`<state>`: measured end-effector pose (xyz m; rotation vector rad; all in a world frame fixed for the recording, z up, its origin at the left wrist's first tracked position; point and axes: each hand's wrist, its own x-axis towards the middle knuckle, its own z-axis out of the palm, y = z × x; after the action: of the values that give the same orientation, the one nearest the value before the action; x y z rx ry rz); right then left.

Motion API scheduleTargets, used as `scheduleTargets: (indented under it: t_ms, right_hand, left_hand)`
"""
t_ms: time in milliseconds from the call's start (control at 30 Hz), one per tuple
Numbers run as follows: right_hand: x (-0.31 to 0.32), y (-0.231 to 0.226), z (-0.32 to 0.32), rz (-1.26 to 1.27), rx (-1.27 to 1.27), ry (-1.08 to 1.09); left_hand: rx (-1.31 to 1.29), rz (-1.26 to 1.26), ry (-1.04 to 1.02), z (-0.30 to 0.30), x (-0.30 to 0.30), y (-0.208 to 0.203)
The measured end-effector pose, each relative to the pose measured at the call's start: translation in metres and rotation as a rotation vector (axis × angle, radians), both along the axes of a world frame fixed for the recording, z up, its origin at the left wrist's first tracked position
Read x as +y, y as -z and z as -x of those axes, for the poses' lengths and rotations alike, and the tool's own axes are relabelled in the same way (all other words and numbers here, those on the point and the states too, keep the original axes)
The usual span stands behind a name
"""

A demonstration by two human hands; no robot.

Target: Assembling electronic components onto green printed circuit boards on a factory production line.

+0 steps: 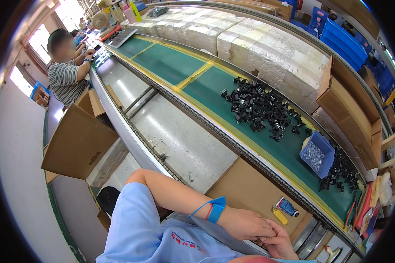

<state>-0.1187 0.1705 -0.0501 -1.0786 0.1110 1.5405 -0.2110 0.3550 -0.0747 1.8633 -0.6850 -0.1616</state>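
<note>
My left hand (245, 223), with a blue band at its wrist, rests against my right hand (280, 242) close to my body. The fingers of both hands are bent and pressed together where they meet. Anything between them is hidden. Just beyond the hands, a small yellow piece (279, 216) and a blue, white and red piece like a small tube or packet (287, 207) lie on brown cardboard (245, 184). Farther off, many small black parts with metal pins (259, 105) are heaped on the green belt (162, 59). Among them stands a blue bin (324, 168) of small clear parts (314, 155).
A metal rail (193, 105) runs along the belt's near side. Foam blocks (272, 52) and an open carton (351, 114) line its far side. Another carton (79, 140) stands at left. A person in a striped shirt (68, 81) works at the far left. Blue crates (344, 41) are stacked behind.
</note>
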Motion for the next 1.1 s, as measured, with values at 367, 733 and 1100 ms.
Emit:
scheduleTargets:
  t_ms: [367, 733, 1100]
  right_hand:
    - [-0.001, -0.002, -0.002, -0.022, -0.013, -0.027]
    - [-0.008, 0.012, -0.004, -0.002, -0.114, -0.112]
    - [-0.003, 0.003, 0.002, 0.049, -0.097, -0.046]
  left_hand:
    - [0.011, -0.042, 0.006, -0.001, 0.000, -0.005]
    - [0.024, -0.043, 0.040, 0.001, 0.000, 0.001]
    - [-0.058, -0.004, -0.036, 0.002, -0.003, 0.002]
